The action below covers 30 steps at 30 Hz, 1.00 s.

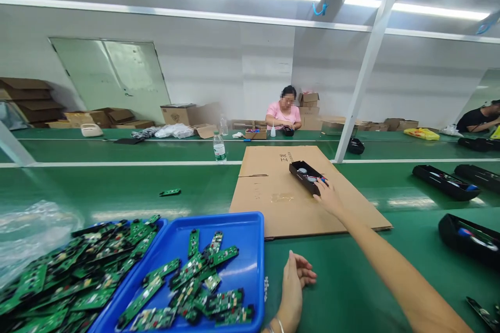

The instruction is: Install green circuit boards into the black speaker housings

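Note:
My right hand [327, 196] reaches far out over a flat sheet of cardboard [273, 197] and touches the near end of a long black speaker housing [305, 176] that lies on it; its fingers close on that end. My left hand [295, 281] rests on the green table just right of a blue tray [234, 276], fingers loosely curled, nothing in it. The tray holds several green circuit boards [203, 281].
A second blue tray [117, 265] heaped with green boards stands at the left, with clear plastic wrap [27, 234] beside it. More black housings [445, 182] lie at the right. A water bottle [219, 146], one stray board [170, 192], cardboard boxes and two seated people are farther back.

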Each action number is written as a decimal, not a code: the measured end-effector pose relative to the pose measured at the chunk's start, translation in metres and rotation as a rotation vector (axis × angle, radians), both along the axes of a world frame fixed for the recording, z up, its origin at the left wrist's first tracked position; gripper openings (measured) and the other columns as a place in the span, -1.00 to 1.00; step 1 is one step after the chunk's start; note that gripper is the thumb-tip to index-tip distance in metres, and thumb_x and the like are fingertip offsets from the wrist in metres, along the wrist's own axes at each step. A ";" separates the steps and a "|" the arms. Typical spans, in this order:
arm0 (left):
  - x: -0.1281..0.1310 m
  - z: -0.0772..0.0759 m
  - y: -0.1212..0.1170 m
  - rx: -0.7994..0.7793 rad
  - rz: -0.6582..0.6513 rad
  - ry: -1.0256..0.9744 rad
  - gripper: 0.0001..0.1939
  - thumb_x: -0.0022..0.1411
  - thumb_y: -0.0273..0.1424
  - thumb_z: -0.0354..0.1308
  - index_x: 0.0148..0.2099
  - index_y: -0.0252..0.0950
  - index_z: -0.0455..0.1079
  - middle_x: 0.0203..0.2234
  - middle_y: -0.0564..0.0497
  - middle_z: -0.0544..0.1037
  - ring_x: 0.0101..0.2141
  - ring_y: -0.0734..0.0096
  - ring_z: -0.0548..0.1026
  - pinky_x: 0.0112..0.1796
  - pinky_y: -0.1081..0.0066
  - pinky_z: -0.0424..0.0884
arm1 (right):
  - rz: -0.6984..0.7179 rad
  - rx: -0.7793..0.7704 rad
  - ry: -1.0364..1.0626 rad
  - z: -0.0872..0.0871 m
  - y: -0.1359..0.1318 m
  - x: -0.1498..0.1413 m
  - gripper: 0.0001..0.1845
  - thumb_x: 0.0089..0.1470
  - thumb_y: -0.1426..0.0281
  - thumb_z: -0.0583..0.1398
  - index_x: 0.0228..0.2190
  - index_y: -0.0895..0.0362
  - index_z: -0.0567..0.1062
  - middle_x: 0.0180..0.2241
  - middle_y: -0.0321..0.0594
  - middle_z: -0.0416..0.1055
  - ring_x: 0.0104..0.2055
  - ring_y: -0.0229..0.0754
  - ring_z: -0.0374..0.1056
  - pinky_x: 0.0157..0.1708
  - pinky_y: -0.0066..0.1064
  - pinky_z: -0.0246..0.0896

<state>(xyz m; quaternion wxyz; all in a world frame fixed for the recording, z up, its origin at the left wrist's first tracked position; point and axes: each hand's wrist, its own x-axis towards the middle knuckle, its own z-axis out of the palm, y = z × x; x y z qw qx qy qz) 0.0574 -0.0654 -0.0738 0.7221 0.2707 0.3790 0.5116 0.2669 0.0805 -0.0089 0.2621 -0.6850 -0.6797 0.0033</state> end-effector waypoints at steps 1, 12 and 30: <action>0.000 0.000 0.000 -0.001 -0.001 0.001 -0.23 -0.24 0.36 0.10 -0.48 -0.34 0.30 -0.64 0.02 0.47 -0.62 0.42 0.45 -0.55 0.44 0.34 | -0.023 -0.011 -0.034 0.003 0.007 0.002 -0.63 0.13 0.39 0.16 -0.01 0.19 0.39 0.13 0.02 0.23 0.22 0.12 0.03 0.14 0.07 -0.02; 0.002 -0.004 0.002 0.020 0.027 0.040 -0.22 -0.24 0.37 0.09 -0.49 -0.34 0.29 -0.65 0.01 0.46 -0.65 0.42 0.44 -0.56 0.44 0.33 | 0.153 0.023 -0.253 -0.002 -0.033 -0.049 -0.71 0.22 0.37 0.03 -0.23 0.16 0.54 -0.28 0.00 0.48 -0.02 0.03 0.25 -0.02 -0.10 0.12; -0.010 0.005 -0.018 0.433 0.314 0.411 -0.33 0.18 -0.03 0.11 0.20 -0.29 0.13 0.25 -0.24 0.11 0.27 0.13 0.00 0.26 0.22 -0.16 | 0.434 0.038 -0.408 -0.036 -0.158 -0.020 -0.79 -0.04 0.59 0.20 -0.46 0.01 0.49 -0.40 -0.16 0.47 -0.17 -0.03 0.31 0.00 -0.09 -0.01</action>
